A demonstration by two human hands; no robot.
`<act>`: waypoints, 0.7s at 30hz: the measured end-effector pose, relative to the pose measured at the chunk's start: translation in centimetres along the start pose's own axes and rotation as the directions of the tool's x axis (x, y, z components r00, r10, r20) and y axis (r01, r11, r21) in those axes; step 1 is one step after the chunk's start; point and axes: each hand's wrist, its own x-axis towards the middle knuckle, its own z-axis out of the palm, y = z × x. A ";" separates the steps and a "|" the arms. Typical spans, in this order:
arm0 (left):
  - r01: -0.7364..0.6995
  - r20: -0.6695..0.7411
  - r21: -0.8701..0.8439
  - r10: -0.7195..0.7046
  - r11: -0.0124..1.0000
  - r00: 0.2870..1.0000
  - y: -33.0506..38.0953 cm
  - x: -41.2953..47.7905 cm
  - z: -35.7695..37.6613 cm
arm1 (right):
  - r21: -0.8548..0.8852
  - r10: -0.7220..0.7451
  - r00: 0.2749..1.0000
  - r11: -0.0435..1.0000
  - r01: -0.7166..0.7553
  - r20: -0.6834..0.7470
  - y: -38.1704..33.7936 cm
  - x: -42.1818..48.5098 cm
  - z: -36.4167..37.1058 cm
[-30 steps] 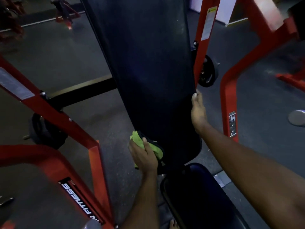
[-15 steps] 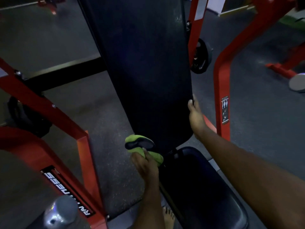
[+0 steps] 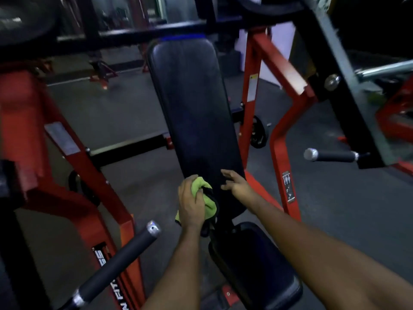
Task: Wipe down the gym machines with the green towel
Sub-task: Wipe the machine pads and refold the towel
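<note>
Two hands sat low on the long back pad [image 3: 194, 108]. The left hand [image 3: 192, 202] had its fingers curled tight round the bunched green towel [image 3: 204, 193] and held it against the pad's lower left edge. The right hand [image 3: 237, 183] lay with fingers spread and slack over the pad's lower face — whether it truly touched, I could not tell. The risk, as I judged it, was the loose towel corner hanging below the fist catching in the gap between back pad and seat pad [image 3: 257, 260]. The wad might also skate over the slick covering and miss the edges. Both pads were smooth, dark, round-cornered upholstery, and the towel was soft and crumpled. The red frame [image 3: 277, 153] was painted square tube — the near handle [image 3: 116, 265] a matt black grip with a dull metal cap.
</note>
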 end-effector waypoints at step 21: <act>0.000 0.750 0.247 -0.191 0.969 0.633 23.9 5.4 -7.5 | -0.361 -0.476 0.840 0.759 0.542 0.262 -19.8 -7.0 -12.6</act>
